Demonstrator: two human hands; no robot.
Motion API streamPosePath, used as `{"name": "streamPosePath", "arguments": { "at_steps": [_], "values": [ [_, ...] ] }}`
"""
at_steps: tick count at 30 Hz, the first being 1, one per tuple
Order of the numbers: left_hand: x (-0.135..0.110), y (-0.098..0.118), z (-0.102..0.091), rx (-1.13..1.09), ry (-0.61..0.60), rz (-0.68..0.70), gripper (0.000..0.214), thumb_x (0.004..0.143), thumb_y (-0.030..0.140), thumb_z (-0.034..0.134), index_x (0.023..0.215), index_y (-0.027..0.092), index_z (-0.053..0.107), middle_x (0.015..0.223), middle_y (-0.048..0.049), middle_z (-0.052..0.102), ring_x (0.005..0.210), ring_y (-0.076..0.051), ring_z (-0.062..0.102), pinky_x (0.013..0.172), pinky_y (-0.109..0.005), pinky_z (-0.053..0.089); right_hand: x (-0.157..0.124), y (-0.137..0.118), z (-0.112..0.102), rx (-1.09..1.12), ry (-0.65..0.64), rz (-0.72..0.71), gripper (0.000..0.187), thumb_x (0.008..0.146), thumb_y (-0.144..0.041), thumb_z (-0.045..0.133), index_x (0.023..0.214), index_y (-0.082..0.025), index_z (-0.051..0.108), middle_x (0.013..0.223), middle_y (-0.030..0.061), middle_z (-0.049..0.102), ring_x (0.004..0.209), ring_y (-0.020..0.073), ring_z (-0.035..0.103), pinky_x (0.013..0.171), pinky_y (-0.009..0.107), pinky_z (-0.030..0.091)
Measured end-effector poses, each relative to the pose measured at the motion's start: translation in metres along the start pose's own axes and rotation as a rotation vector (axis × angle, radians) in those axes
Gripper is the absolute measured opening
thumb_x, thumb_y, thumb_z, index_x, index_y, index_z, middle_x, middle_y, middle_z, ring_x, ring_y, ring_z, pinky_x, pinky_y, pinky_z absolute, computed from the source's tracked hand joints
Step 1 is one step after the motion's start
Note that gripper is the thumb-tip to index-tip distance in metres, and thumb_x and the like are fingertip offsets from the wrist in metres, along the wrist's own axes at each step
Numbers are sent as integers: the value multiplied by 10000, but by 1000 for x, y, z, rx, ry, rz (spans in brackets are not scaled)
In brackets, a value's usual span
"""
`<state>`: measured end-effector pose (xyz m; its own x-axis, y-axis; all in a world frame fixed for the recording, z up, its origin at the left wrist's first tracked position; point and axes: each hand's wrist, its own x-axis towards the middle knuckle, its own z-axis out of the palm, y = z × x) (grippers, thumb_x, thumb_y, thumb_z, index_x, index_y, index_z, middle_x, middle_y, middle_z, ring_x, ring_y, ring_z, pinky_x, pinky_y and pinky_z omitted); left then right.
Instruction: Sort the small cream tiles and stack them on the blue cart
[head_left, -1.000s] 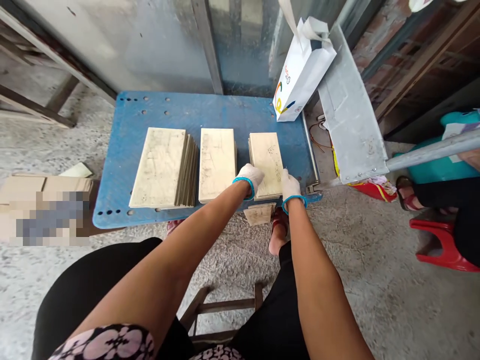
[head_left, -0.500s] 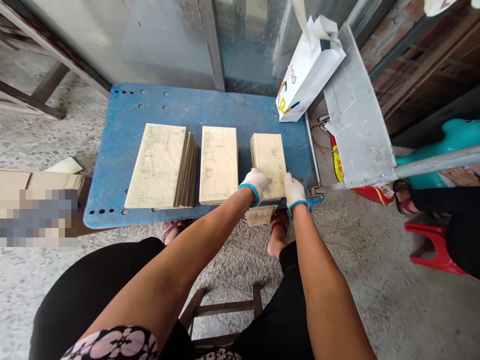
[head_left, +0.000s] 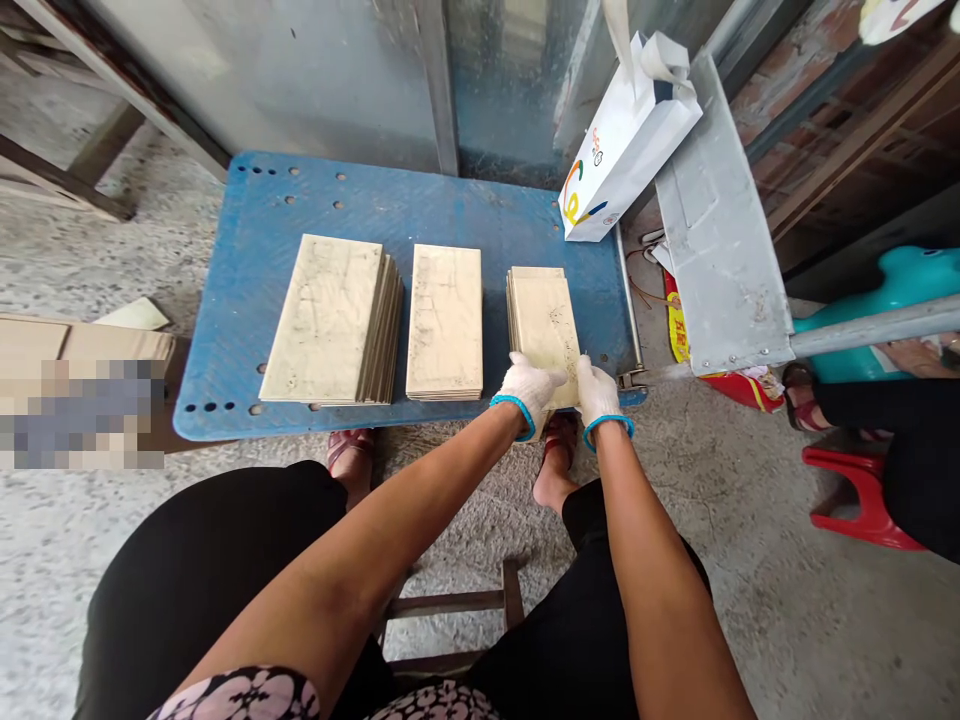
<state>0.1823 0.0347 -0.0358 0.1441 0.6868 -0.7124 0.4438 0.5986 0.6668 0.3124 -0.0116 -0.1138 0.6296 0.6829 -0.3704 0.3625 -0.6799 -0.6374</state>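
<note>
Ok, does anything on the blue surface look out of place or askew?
Slightly: on the rightmost stack, the top board, between the left hand and right hand, sits out of line with those beneath, whose far edges show past it. Nothing looks spilled.

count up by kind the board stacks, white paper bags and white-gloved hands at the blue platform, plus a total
Board stacks: 3 (left stack, middle stack, right stack)
White paper bag: 1
White-gloved hands: 2 (left hand, right hand)
Total: 6
</note>
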Motion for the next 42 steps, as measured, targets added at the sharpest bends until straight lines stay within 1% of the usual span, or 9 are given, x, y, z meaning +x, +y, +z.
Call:
{"name": "streamPosePath", "arguments": {
  "at_steps": [4,11,18,22,26,33,36,39,42],
  "values": [
    [-9,-1,8,-103,-5,-38,1042,686,238,750,1506,29,143,1327,-187,575,1204,-238,566,864,-243,485,-5,0,-5,-35,-20,-28,579,922,-549,314,923,-156,740,838,95,722,860,214,656,770,272,487],
    [-12,-5,14,-220,-12,-60,682,636,130,768,1246,92,467,1191,-163,663,1037,-226,661,743,-235,524,-11,1,-17,-92,-27,27,569,892,-607,398,883,-152,739,758,108,712,802,233,657,736,295,496],
    [-19,-26,5,-344,-97,10,376,699,157,716,1057,125,609,1059,-114,717,887,-203,696,682,-232,550,-20,-10,-24,-201,51,50,684,945,-573,240,761,-136,733,852,206,719,878,302,667,758,323,479],
    [-12,-29,-8,-231,-28,21,225,756,200,674,969,133,649,1027,-104,723,914,-211,684,693,-229,544,-27,-9,-22,-195,106,52,723,935,-611,204,731,-142,715,863,206,717,868,307,661,749,329,469],
    [3,-27,-21,-282,-29,61,273,715,241,725,962,147,657,1027,-93,723,960,-221,667,768,-260,547,-35,3,-19,-20,112,41,689,893,-665,273,750,-141,696,855,162,724,830,273,654,717,307,476],
    [19,-12,-43,-724,-340,185,376,612,174,754,975,133,666,996,-120,721,906,-264,671,826,-419,563,-77,3,-25,305,100,-21,605,854,-657,391,850,-131,691,908,109,727,828,238,648,713,291,497],
    [10,0,-56,-833,-429,245,440,581,140,784,1002,98,664,1007,-147,714,950,-302,661,871,-485,548,-91,-5,-40,278,103,-110,579,845,-654,406,820,-139,671,860,87,716,816,235,628,713,303,486],
    [-7,3,-64,-888,-435,289,476,579,134,798,1034,93,666,1000,-144,713,969,-304,654,886,-490,537,-94,-12,-58,176,-17,-212,542,847,-641,423,771,-155,650,773,64,692,782,231,612,694,312,479],
    [-30,-6,-64,-831,-403,343,459,598,159,793,1039,102,678,960,-119,720,918,-274,664,854,-449,546,-92,-20,-74,149,-80,-285,447,818,-583,543,910,-165,672,897,74,714,871,241,634,773,335,498]
  ]
}}
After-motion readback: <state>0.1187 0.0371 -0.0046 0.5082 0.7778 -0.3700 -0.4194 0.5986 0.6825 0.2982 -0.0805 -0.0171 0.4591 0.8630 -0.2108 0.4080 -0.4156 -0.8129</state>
